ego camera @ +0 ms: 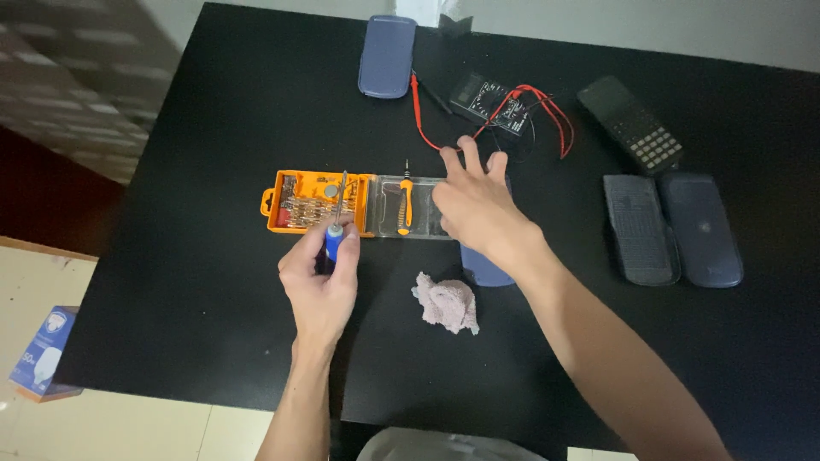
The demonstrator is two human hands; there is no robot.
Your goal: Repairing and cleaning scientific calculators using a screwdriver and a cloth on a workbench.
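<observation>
screwdriver with a blue handle and a thin metal shaft stands nearly upright in the person's left hand, fingers wrapped tight round the handle, its tip just above the near edge of an orange bit case. the case lies open and flat on a black table. its orange half holds rows of small metal bits; the clear plastic lid beside it holds a second small screwdriver with an orange and black grip.

the right hand rests spread and flat, fingers wide and gripping nothing, over the right end of the lid and a blue-grey phone-shaped device that is mostly hidden beneath it.

just in front of that device lies a crumpled pinkish cloth, soft and lumpy. past the hands sits a dark multimeter with red leads looping about it, and a rounded blue-grey cover near the far edge. to the right lie a dark calculator set at an angle and two flat dark covers side by side.

the table surface is matte and smooth, with open room on the left side and along the near edge. on the pale tiled floor to the left stands a blue and white box.
</observation>
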